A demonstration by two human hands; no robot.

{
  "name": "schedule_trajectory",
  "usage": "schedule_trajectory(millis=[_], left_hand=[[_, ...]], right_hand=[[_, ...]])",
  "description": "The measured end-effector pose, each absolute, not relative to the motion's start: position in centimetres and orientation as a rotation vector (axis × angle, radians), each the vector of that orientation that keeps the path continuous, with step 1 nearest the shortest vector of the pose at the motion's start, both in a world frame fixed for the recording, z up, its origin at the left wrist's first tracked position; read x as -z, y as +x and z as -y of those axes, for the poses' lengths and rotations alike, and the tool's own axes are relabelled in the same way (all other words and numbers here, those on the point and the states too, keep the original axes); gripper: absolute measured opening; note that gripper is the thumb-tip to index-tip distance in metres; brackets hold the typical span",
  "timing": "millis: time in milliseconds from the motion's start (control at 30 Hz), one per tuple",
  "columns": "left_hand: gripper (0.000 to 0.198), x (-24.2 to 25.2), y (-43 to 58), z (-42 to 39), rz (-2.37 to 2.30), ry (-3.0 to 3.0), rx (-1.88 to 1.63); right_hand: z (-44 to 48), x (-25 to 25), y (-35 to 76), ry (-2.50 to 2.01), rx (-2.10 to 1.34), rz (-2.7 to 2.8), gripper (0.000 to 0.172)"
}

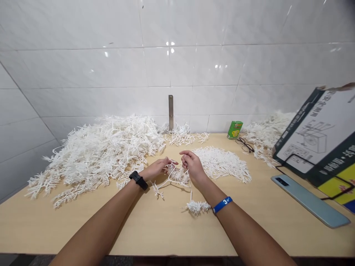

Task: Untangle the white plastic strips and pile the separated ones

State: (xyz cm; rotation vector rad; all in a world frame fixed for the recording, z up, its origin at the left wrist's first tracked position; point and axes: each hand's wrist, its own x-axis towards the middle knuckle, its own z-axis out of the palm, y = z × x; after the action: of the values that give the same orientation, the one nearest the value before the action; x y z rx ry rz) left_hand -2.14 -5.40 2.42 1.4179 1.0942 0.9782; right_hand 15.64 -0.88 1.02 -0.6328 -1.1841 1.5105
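Observation:
My left hand (155, 169), with a black watch at the wrist, is closed on a thin white branched plastic piece (172, 181). My right hand (194, 167) has its fingers pinched at the other side of the same piece; a blue band (222, 204) circles its wrist. Between the hands the thin stems cross over a small heap of white bits on the table. A small white cluster (197, 207) lies below my right hand. To the left rises a big pile of white branched pieces (119, 138). Right of my hands spreads a flat heap of short white pieces (222, 162).
At the back are a metal bracket (171, 112) on the tiled wall, loose white bits (180, 136), a green box (235, 130) and glasses (245, 144). On the right, a printed carton (310, 136) leans behind a light blue phone (309, 200), with another white pile (267, 131).

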Motion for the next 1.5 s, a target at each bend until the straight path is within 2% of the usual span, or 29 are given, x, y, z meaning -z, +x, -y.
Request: schedule_trajectory(millis=[67, 233, 367, 700, 867, 1067, 1267, 1500], left_hand=[[0.057, -2.7, -2.1, 5.6, -1.084, 1.379, -0.966], [0.037, -4.1, -1.6, 6.3, -1.05, 1.472, -0.832], [0.031, -4.2, -1.5, 6.3, -1.055, 1.529, -0.806], [0.026, -3.6, -1.7, 5.4, -1.21, 1.55, -1.14], [0.015, -3.9, -1.9, 5.5, -1.158, 1.645, -1.261], [0.012, -3.3, -1.0, 5.7, -0.951, 1.38, -1.321], [0.013, -3.1, -0.6, 5.8, -0.854, 1.127, -1.294], [0.012, -2.5, -0.9, 5.5, -0.768, 1.193, -1.304]], right_hand=[[0.9, -1.2, 15.7, -0.635, -1.516, 1.131, 0.02], [1.0, -1.5, 15.8, -0.646, -1.513, 1.025, 0.017], [0.9, -1.3, 16.0, -0.66, -1.501, 0.993, 0.016], [1.6, -1.5, 15.9, -0.908, -1.678, 1.142, 0.013], [2.1, -1.2, 15.6, -0.971, -1.809, 1.26, 0.01], [2.9, -1.1, 15.6, -0.76, -2.058, 1.46, 0.027], [3.1, -1.1, 15.8, -0.604, -2.165, 1.505, 0.047], [3.4, -1.6, 15.9, -0.554, -2.177, 1.373, 0.037]])
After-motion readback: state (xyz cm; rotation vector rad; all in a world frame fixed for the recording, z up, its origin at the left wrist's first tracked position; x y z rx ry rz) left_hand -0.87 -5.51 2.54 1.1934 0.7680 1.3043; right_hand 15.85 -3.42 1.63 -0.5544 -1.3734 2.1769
